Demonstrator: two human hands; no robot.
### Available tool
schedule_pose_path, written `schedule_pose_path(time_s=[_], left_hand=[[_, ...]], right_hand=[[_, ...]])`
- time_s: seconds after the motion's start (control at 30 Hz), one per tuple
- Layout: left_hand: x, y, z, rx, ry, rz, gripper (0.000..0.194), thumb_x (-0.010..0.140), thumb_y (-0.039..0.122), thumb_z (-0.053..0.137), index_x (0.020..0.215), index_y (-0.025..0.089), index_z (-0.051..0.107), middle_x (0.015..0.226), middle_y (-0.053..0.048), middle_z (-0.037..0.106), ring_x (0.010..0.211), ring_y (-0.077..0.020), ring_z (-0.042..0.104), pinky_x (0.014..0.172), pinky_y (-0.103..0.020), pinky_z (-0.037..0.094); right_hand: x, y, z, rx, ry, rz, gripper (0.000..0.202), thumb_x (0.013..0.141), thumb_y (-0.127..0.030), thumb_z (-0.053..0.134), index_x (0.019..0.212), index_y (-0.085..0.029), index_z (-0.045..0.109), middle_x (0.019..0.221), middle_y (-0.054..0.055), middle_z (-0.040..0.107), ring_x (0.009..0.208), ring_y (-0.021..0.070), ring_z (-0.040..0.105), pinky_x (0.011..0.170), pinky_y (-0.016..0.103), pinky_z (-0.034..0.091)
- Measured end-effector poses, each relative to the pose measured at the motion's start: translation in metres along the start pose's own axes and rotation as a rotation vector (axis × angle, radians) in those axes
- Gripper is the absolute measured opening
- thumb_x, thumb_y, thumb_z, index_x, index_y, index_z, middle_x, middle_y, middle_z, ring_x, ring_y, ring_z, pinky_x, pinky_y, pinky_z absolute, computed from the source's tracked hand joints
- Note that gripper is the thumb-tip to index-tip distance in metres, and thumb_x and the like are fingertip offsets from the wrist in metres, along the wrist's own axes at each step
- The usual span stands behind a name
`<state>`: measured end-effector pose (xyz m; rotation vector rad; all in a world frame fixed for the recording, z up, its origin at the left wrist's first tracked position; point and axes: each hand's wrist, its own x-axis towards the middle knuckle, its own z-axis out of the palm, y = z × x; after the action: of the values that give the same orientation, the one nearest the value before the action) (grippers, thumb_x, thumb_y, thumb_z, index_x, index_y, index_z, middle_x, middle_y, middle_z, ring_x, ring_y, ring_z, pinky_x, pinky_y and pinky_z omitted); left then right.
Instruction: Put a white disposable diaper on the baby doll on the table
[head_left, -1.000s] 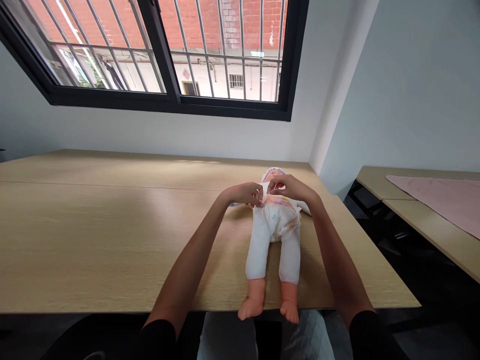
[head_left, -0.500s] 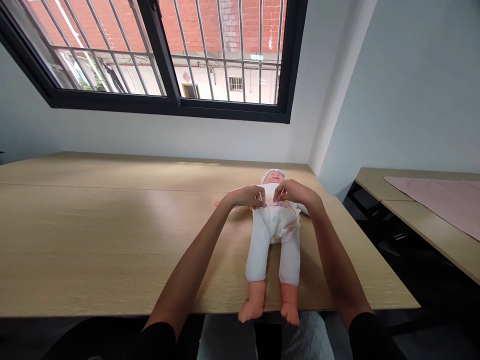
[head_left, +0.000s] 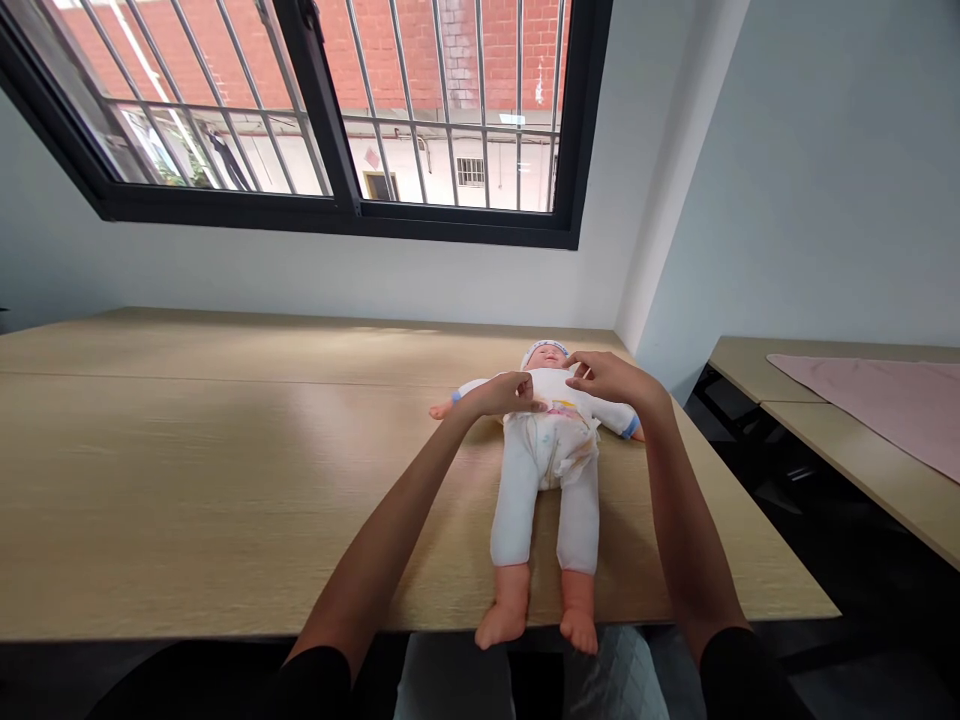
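A baby doll (head_left: pixel 551 470) in white clothing and a patterned cap lies on its back on the table, its feet over the front edge. A white diaper (head_left: pixel 559 445) covers its hips on top of the white leggings. My left hand (head_left: pixel 506 393) is at the doll's belly just above the diaper, fingers bent and closed on the shirt (head_left: pixel 553 385); the fingertips are partly hidden. Over the doll's upper chest, near its chin, hovers my right hand (head_left: pixel 611 378), with thumb and fingers apart and nothing seen between them.
The wooden table (head_left: pixel 225 480) runs wide to the left and ends just right of the doll. Beyond a dark gap stands a second table (head_left: pixel 840 435) with a pink cloth (head_left: pixel 877 395) on it. A barred window (head_left: pixel 450 110) is in the wall behind.
My right hand has risen from the doll's belly toward its upper chest, its fingers parting. My left hand has shifted slightly right at the belly. More of the doll's sleeves shows.
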<state>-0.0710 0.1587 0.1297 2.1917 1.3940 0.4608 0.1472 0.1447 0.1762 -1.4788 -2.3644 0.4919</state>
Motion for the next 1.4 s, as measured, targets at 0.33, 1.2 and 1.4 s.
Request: schedule_pose_path(time_s=[0.33, 1.2, 1.4], left_hand=[[0.002, 0.006, 0.008, 0.038, 0.061, 0.056, 0.033, 0.07, 0.05, 0.068, 0.076, 0.019, 0.057, 0.084, -0.002, 0.061, 0.078, -0.0186, 0.056, 0.065, -0.027, 0.038], [0.0, 0.015, 0.008, 0.05, 0.084, 0.098, 0.015, 0.071, 0.029, 0.066, 0.069, 0.018, 0.056, 0.073, 0.0, 0.06, 0.07, -0.0167, 0.054, 0.063, -0.027, 0.037], [0.008, -0.001, 0.011, -0.004, 0.03, 0.146, 0.02, 0.076, 0.035, 0.057, 0.07, 0.018, 0.049, 0.067, 0.002, 0.051, 0.063, -0.0129, 0.045, 0.056, -0.024, 0.032]], right_hand=[[-0.003, 0.004, -0.004, -0.002, -0.001, 0.079, 0.036, 0.089, -0.034, 0.056, 0.123, -0.02, 0.056, 0.112, 0.01, 0.066, 0.098, 0.0241, 0.062, 0.078, 0.033, 0.048], [0.027, 0.021, 0.018, -0.045, -0.272, -0.032, 0.016, 0.067, -0.027, 0.072, 0.064, -0.018, 0.06, 0.066, -0.002, 0.059, 0.063, 0.0126, 0.051, 0.056, 0.024, 0.033], [0.035, 0.034, 0.024, 0.165, -0.383, -0.072, 0.025, 0.069, -0.038, 0.068, 0.075, -0.017, 0.056, 0.068, -0.003, 0.053, 0.064, 0.0118, 0.049, 0.058, 0.023, 0.036]])
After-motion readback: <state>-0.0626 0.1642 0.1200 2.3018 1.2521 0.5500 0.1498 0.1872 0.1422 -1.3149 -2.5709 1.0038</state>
